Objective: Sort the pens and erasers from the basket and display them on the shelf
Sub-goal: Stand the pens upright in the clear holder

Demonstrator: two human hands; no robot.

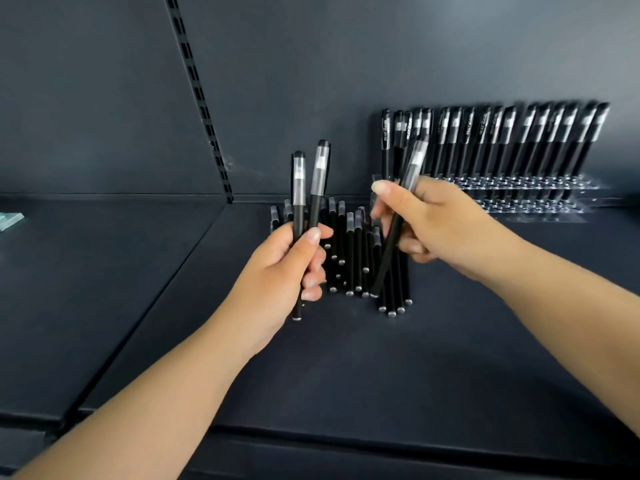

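My left hand grips two black pens with clear caps, held upright over the dark shelf. My right hand pinches a single black pen, tilted with its cap up and to the right. Between and behind my hands lies a pile of loose black pens on the shelf. At the back right, several pens stand in a row in a clear holder against the back wall. No eraser or basket is in view.
A slotted upright rail divides the dark back wall. A seam splits the shelf into left and right boards. A small pale object lies at the far left edge. The shelf's front lip runs below my arms.
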